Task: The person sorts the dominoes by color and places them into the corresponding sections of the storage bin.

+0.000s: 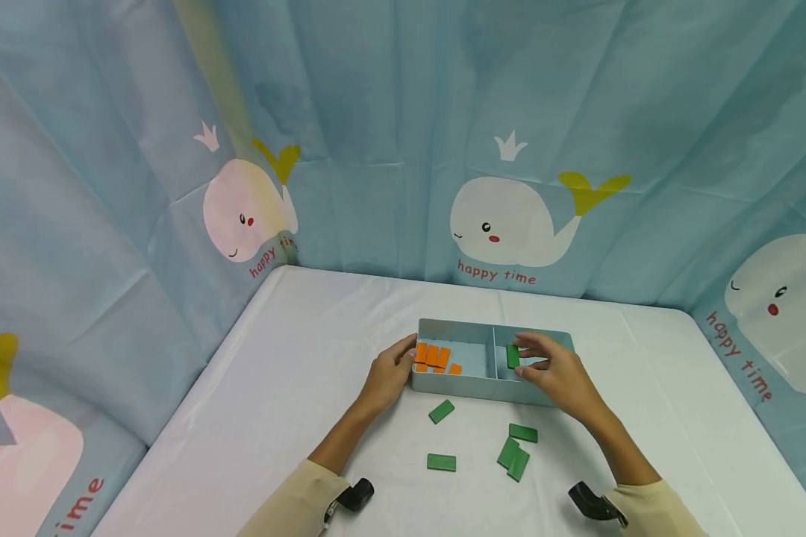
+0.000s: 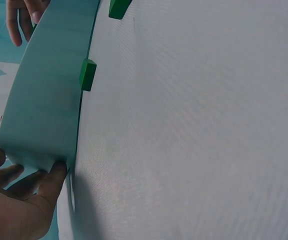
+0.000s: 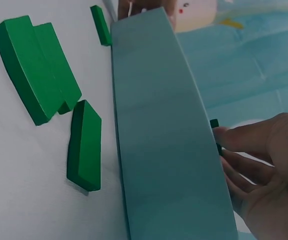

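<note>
A light blue-green box has a wider left compartment and a smaller right one. My right hand pinches a green block between thumb and fingers, over the right compartment. From the right wrist view, the same green block shows just past the rim, mostly hidden by the wall and thumb. My left hand rests at the box's left end; in the left wrist view, its fingertips touch the outer end wall. Several orange blocks lie in the left part of the left compartment.
In front of the box, a green block and another green block lie apart on the white table. Further right is a cluster of green blocks, two overlapping. A whale-print curtain stands behind the table.
</note>
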`<state>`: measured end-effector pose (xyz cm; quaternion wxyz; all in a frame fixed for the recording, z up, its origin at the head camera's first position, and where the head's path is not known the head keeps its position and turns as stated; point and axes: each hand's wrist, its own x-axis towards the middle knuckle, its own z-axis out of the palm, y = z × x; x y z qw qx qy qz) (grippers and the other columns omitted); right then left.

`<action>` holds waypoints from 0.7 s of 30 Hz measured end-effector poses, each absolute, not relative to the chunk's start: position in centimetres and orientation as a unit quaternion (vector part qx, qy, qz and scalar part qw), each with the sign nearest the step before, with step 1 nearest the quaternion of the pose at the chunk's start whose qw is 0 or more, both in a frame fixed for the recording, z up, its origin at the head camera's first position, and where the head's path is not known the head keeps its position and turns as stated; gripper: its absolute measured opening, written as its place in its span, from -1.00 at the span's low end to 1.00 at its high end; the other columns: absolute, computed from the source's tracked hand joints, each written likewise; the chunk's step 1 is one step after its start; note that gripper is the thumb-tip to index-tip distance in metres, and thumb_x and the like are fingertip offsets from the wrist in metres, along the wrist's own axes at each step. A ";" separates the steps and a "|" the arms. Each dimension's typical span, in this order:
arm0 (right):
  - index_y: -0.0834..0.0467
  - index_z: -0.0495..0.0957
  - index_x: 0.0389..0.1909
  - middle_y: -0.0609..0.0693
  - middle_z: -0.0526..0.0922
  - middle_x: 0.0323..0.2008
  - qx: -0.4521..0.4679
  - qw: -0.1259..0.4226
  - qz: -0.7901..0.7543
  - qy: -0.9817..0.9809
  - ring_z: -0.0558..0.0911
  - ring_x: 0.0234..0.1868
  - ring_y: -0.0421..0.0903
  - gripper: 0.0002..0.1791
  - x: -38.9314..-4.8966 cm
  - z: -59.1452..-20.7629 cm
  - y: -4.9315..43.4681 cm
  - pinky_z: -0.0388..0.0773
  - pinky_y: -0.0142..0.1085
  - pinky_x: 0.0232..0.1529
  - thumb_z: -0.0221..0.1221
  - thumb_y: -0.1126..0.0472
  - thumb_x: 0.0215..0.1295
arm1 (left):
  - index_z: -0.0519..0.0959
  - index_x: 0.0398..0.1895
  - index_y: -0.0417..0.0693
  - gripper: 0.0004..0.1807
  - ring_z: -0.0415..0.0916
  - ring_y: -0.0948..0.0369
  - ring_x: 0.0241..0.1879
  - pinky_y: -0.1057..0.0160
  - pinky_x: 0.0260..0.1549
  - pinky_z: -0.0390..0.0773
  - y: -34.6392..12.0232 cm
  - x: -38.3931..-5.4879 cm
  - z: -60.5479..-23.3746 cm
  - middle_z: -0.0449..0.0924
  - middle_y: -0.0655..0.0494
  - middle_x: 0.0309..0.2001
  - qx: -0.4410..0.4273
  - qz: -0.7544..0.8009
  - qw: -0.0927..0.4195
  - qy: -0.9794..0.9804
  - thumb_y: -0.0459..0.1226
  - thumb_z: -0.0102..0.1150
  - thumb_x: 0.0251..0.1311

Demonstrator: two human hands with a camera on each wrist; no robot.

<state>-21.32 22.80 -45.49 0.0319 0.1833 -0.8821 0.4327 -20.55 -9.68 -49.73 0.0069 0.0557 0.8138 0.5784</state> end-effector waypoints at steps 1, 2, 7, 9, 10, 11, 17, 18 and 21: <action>0.25 0.46 0.44 0.19 0.68 0.24 0.183 0.031 0.430 -0.884 0.73 0.13 0.22 -0.33 -21.5 -45.5 22.8 0.75 -0.38 -0.01 0.41 0.42 0.31 | 0.33 0.61 -0.11 -0.46 0.23 -0.06 0.60 -0.15 0.59 0.22 -9.7 -20.6 -49.7 0.39 -0.05 0.55 0.056 0.579 0.007 0.813 -0.14 -0.10 0.69; 0.25 0.47 0.44 0.19 0.68 0.24 0.182 0.030 0.428 -0.885 0.73 0.13 0.20 -0.33 -21.6 -45.5 22.8 0.76 -0.34 -0.01 0.41 0.42 0.31 | 0.33 0.61 -0.11 -0.46 0.23 -0.06 0.60 -0.15 0.59 0.22 -9.7 -20.5 -49.7 0.39 -0.05 0.55 0.057 0.579 0.007 0.813 -0.14 -0.10 0.69; 0.24 0.46 0.45 0.20 0.67 0.25 0.178 0.020 0.415 -0.892 0.74 0.12 0.18 -0.33 -22.2 -45.7 22.6 0.79 -0.19 0.01 0.40 0.41 0.33 | 0.33 0.61 -0.12 -0.45 0.23 -0.06 0.60 -0.16 0.59 0.22 -9.7 -20.6 -49.8 0.38 -0.05 0.56 0.056 0.580 0.008 0.813 -0.12 -0.11 0.70; 0.24 0.47 0.44 0.20 0.67 0.26 0.176 0.017 0.411 -0.894 0.74 0.13 0.18 -0.34 -22.4 -45.8 22.6 0.79 -0.15 0.02 0.39 0.41 0.33 | 0.32 0.61 -0.12 -0.45 0.23 -0.06 0.60 -0.16 0.59 0.22 -9.7 -20.6 -49.9 0.38 -0.05 0.56 0.056 0.578 0.008 0.814 -0.12 -0.11 0.70; 0.24 0.47 0.44 0.20 0.67 0.26 0.176 0.017 0.409 -0.895 0.74 0.13 0.19 -0.35 -22.5 -45.8 22.6 0.79 -0.14 0.02 0.39 0.41 0.33 | 0.32 0.61 -0.12 -0.45 0.23 -0.06 0.60 -0.16 0.59 0.22 -9.6 -20.6 -49.9 0.38 -0.05 0.56 0.055 0.577 0.008 0.815 -0.12 -0.11 0.70; 0.24 0.48 0.43 0.20 0.68 0.26 0.175 0.016 0.407 -0.896 0.74 0.14 0.19 -0.35 -22.6 -45.8 22.5 0.79 -0.13 0.02 0.39 0.40 0.33 | 0.33 0.61 -0.11 -0.45 0.23 -0.05 0.60 -0.16 0.59 0.22 -9.6 -20.6 -49.9 0.38 -0.04 0.56 0.054 0.577 0.008 0.815 -0.12 -0.11 0.70; 0.24 0.48 0.43 0.23 0.68 0.25 0.175 0.009 0.399 -0.900 0.73 0.14 0.21 -0.35 -23.3 -45.7 22.4 0.80 -0.09 -0.02 0.40 0.39 0.33 | 0.32 0.62 -0.10 -0.46 0.22 -0.04 0.61 -0.14 0.59 0.21 -9.6 -20.6 -49.7 0.37 -0.03 0.56 0.054 0.578 0.007 0.814 -0.13 -0.11 0.70; 0.24 0.48 0.43 0.23 0.68 0.25 0.173 0.005 0.398 -0.901 0.73 0.14 0.21 -0.35 -23.4 -45.7 22.4 0.80 -0.09 -0.03 0.41 0.39 0.33 | 0.32 0.62 -0.10 -0.46 0.21 -0.04 0.61 -0.15 0.59 0.21 -9.6 -20.6 -49.7 0.37 -0.04 0.57 0.055 0.579 0.007 0.814 -0.14 -0.12 0.70; 0.24 0.49 0.42 0.23 0.68 0.24 0.166 -0.009 0.398 -0.902 0.74 0.14 0.19 -0.35 -23.6 -45.7 22.4 0.80 -0.11 -0.05 0.42 0.39 0.32 | 0.32 0.62 -0.11 -0.45 0.21 -0.04 0.61 -0.15 0.60 0.21 -9.5 -20.6 -49.6 0.36 -0.04 0.57 0.055 0.579 0.008 0.813 -0.13 -0.12 0.70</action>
